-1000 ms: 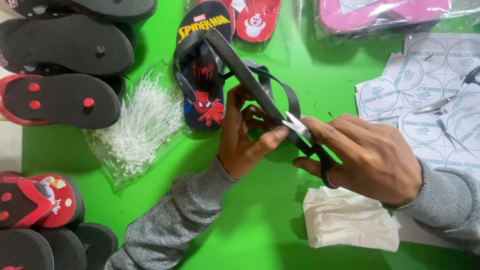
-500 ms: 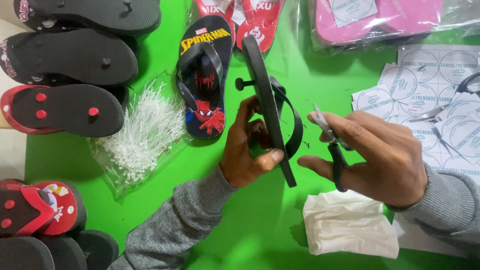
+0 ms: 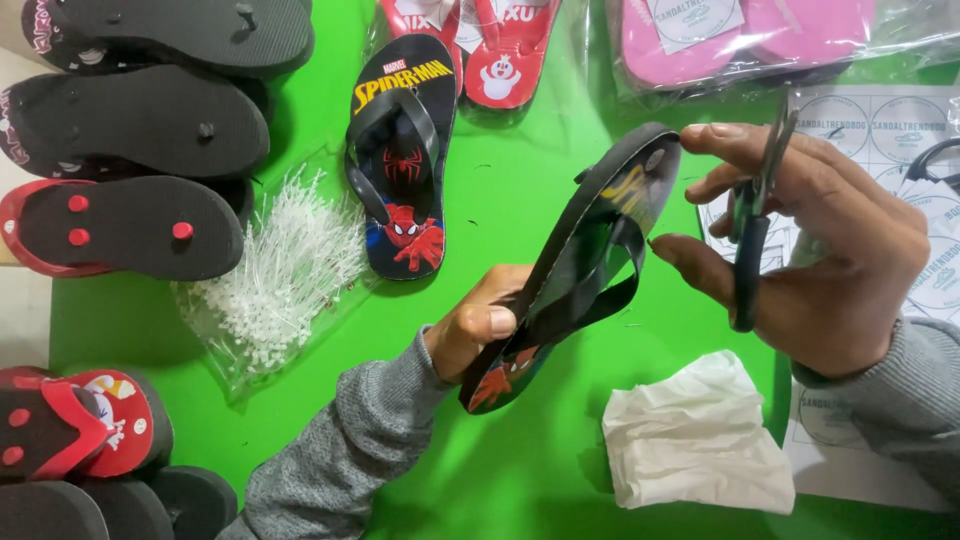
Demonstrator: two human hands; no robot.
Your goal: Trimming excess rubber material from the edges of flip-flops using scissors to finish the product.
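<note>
Black flip-flop [image 3: 590, 250] held tilted on edge above the green table [image 3: 520, 200], between both hands.

The flip-flop is gripped near its heel end by the left hand [image 3: 480, 325], fingers closed around the sole, thumb on top; the black strap hangs loose on the side facing the right hand. Black-handled scissors [image 3: 755, 215] are held in the right hand [image 3: 820, 260], fingers curled through the handles, blades nearly closed and pointing up, just beside the toe end. A matching flip-flop [image 3: 400, 150] is seen flat on the table. A bag of white plastic ties [image 3: 275, 275] lies to the left, a crumpled white tissue [image 3: 695, 440] below the right hand, sticker sheets [image 3: 880, 120] at right.
</note>
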